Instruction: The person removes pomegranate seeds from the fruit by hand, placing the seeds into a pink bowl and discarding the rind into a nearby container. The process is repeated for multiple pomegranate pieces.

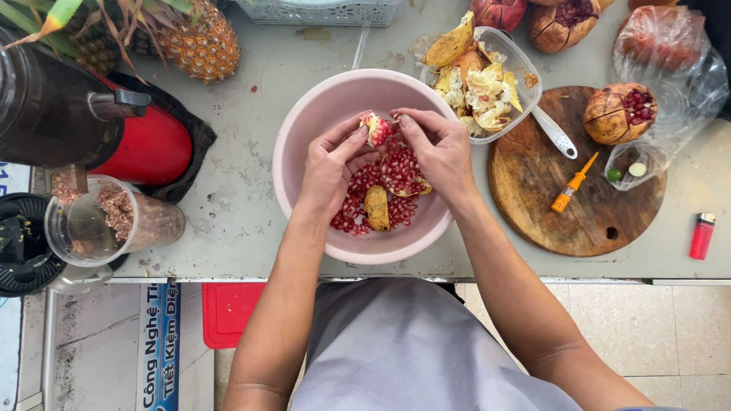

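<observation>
Two hands (388, 156) grip one pomegranate piece (376, 128) over one pink bowl (304, 122).

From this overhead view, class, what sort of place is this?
Probably a fruit juice stall: a round pink plastic bowl of pomegranate seeds, a red-based juicer, whole pineapples, cut pomegranates on a round wooden board.

Bare surface (244, 190) left of the pink bowl (304, 129) gives passage; the peel tub (525, 72) and wooden board (533, 205) crowd its right, pineapple (199, 46) behind
</observation>
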